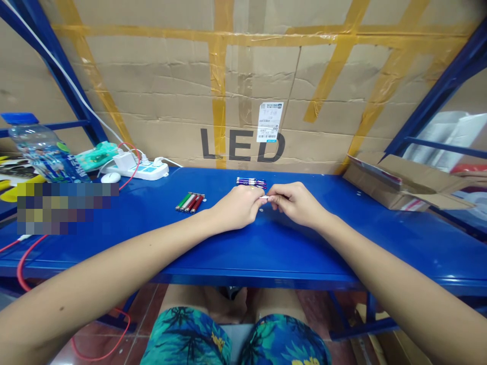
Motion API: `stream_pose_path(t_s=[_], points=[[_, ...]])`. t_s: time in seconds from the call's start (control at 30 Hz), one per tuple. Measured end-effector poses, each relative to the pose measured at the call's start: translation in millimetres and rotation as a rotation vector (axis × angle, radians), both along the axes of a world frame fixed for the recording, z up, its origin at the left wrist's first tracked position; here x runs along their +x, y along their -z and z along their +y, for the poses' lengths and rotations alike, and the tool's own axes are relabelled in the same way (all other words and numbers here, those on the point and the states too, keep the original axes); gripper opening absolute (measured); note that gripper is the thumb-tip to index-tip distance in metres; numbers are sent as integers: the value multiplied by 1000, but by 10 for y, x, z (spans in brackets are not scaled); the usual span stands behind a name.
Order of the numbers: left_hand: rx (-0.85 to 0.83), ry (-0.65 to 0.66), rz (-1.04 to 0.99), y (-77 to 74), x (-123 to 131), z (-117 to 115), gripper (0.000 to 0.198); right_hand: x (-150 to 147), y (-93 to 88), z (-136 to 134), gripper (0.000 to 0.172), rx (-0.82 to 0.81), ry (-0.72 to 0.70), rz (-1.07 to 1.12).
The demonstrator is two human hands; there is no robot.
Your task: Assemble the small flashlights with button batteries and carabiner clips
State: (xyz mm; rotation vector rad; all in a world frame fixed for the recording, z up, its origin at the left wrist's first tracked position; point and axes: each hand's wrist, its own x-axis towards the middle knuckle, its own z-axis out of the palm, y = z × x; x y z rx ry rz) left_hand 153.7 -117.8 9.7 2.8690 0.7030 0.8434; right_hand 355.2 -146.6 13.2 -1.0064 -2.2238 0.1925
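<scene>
My left hand and my right hand meet over the middle of the blue table, fingertips pinched toward each other. Between them is a small whitish piece, mostly covered by the fingers, so its kind does not show. Just beyond my left hand lie several shiny purple pen-like tubes, partly hidden by it. To the left, a row of slim metallic tubes in green, silver and red rests on the tabletop. A tiny pale disc sits just below my fingertips.
A blue-capped bottle and a white power strip with plugs stand at the left. An open cardboard box is at the right. Behind the table rises a big taped carton. A red cable hangs over the front edge.
</scene>
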Motion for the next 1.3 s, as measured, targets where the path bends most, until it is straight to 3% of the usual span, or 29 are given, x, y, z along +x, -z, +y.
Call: stream_pose_path(t_s=[0.3,0.63,1.1,1.3], points=[[67,-32,78,21,-12,28,27,3,-18,0,22,-104,11,12],[6,-32,43,31,-13,28,26,4,-56,-26,22,-39,8,-68],[186,-74,124,43,2,-15,25,10,-3,9,23,-76,16,4],[178,-75,91,51,10,-17,22,13,-5,19,23,-124,18,37]])
